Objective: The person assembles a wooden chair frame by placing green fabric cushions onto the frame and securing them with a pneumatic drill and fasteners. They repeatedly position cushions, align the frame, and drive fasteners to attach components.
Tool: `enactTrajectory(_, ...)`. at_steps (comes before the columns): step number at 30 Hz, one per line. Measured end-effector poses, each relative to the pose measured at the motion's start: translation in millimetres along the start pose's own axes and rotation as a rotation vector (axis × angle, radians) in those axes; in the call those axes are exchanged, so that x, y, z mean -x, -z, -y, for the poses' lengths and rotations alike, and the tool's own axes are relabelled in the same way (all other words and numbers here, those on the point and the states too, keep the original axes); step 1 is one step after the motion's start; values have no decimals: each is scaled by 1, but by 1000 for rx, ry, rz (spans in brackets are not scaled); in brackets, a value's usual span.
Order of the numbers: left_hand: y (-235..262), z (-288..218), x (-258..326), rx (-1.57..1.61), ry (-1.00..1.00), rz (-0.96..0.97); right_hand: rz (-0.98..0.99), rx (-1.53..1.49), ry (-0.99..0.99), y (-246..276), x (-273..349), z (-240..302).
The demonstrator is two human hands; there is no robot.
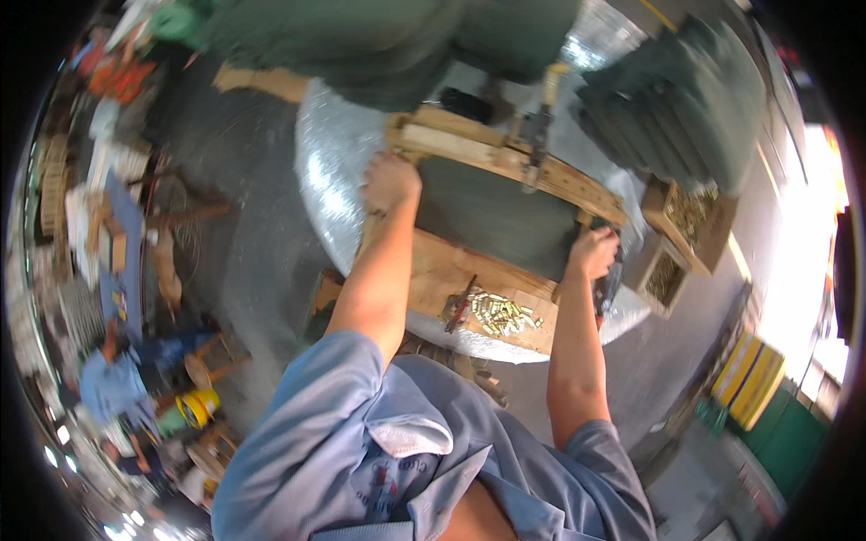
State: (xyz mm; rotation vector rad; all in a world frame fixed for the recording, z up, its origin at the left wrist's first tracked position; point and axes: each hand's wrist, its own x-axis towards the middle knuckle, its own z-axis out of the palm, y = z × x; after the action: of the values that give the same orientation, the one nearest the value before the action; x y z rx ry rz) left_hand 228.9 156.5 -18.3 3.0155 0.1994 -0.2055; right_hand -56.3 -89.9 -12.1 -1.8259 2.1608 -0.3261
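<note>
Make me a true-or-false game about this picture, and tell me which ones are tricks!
1. The left hand is near the left end of the pale wooden bar. True.
2. The small shiny metal pieces lie scattered on the floor. False: they lie in a pile on the wooden board.
3. A dark green sheet lies between the two hands. True.
4. The person's sleeves are bright red. False: they are blue.
5. The right hand is touching the yellow box. False: the box is well apart from it, at the lower right of the picture.
</note>
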Motion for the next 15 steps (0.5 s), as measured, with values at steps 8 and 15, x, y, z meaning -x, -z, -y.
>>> enactTrajectory(8,4,-4,4,60,65,55,-77,-12,10,-9,1,3)
enactTrajectory(15,-5,-3,8,-47,53,-39,-75,114,-2,-11,4,9)
